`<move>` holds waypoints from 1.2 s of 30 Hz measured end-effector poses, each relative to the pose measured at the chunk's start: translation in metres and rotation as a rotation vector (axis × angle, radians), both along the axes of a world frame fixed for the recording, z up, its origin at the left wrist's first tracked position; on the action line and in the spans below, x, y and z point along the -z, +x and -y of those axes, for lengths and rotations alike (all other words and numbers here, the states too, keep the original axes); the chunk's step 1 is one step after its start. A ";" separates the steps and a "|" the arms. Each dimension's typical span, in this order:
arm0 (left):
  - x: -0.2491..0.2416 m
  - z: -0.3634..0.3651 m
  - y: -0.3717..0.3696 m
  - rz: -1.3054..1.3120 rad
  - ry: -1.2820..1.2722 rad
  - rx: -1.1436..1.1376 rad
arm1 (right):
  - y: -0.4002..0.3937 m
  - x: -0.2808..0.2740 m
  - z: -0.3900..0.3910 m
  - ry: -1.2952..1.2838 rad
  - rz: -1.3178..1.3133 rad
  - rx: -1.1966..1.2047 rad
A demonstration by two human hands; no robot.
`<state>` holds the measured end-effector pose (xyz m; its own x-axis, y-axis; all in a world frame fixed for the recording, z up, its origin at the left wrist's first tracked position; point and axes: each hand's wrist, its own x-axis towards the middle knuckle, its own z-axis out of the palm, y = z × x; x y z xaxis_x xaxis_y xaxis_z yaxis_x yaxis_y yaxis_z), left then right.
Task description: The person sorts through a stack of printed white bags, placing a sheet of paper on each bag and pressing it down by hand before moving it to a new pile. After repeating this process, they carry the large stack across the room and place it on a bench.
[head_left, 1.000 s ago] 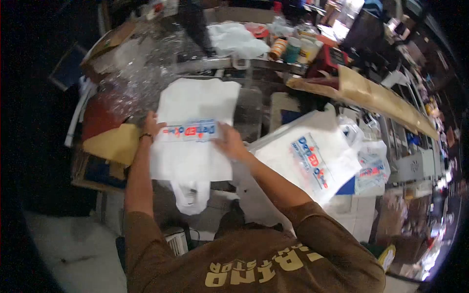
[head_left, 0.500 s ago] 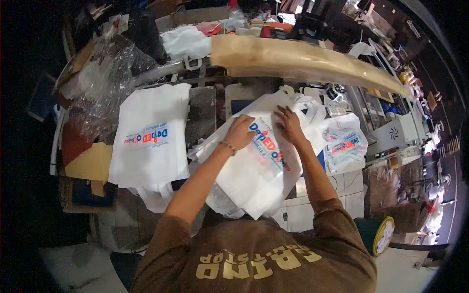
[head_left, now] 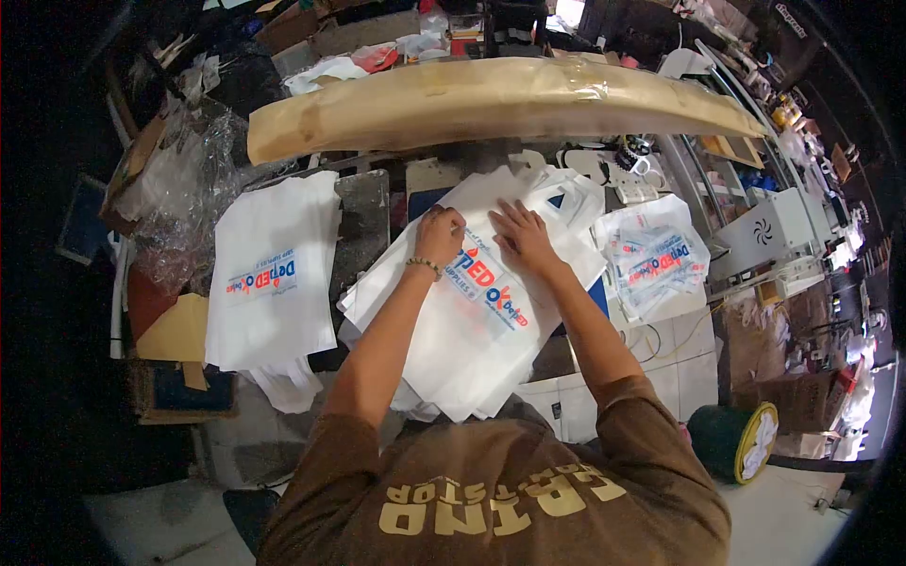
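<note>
Over the far half of the central pile of printed white bags [head_left: 444,354], the two hands rest on the top bag [head_left: 514,354] beside its lettering [head_left: 495,288], a placing that likely steadies it from both flanks. On the pile's left side, the left hand [head_left: 442,233] has its fingers curled inward; whether they pinch any edge I cannot tell. On its right side, the right hand [head_left: 522,236] lies palm down with fingers spread, which probably keeps the top bag flat over layers that fan out unevenly beneath. Left of the pile and apart from it, a neater stack of similar bags [head_left: 269,325] lies with its handles [head_left: 288,385] drooping, perhaps so the printed bodies can sit level. Right of the pile are overlapping printed pieces [head_left: 656,267], and beyond it a long tan slab [head_left: 491,104] stretches crosswise, perhaps set back to give the hands room
</note>
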<state>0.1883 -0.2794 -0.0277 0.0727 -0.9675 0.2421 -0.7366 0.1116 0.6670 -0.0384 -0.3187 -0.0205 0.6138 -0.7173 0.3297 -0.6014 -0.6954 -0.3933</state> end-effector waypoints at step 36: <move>-0.025 -0.145 -0.045 0.391 -0.461 0.188 | -0.009 0.009 0.008 -0.016 0.040 -0.078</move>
<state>0.1433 -0.1345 -0.0023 -0.2670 -0.7450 0.6114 -0.8559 0.4748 0.2048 -0.0469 -0.3265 -0.0299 0.6538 -0.6620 0.3665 -0.5288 -0.7462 -0.4045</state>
